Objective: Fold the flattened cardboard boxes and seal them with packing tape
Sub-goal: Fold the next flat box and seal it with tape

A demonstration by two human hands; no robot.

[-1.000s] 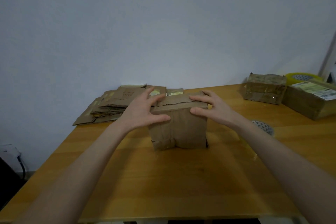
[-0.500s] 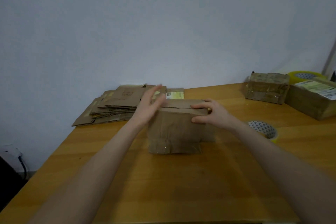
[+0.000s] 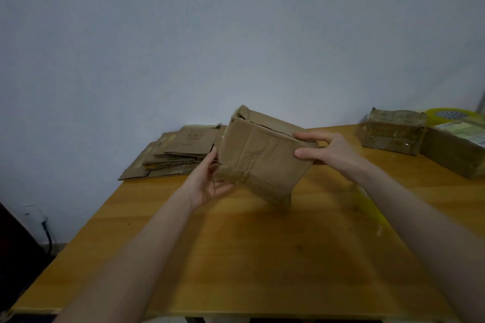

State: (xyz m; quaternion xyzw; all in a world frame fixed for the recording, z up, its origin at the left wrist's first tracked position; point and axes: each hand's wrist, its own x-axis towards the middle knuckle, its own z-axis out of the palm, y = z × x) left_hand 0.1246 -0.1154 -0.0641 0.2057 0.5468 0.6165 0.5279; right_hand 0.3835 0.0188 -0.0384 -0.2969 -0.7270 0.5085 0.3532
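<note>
Over the far middle of the desk (image 3: 236, 257), we hold a tilted cardboard box (image 3: 259, 157). Our right grip (image 3: 325, 152) pinches its upper edge; our left grip (image 3: 207, 181), fingers relaxed, supports the lower side. It seems light and creased, so stiffer corners suit holding best.

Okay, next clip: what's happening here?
A person holds a folded-up cardboard box tilted over the wooden table. The right hand pinches its upper right edge, thumb on the front face. The left hand cradles the lower left corner with relaxed fingers. No tape is being applied. A stack of flattened boxes lies behind on the left. A taped box and a yellow tape roll sit far right.
</note>
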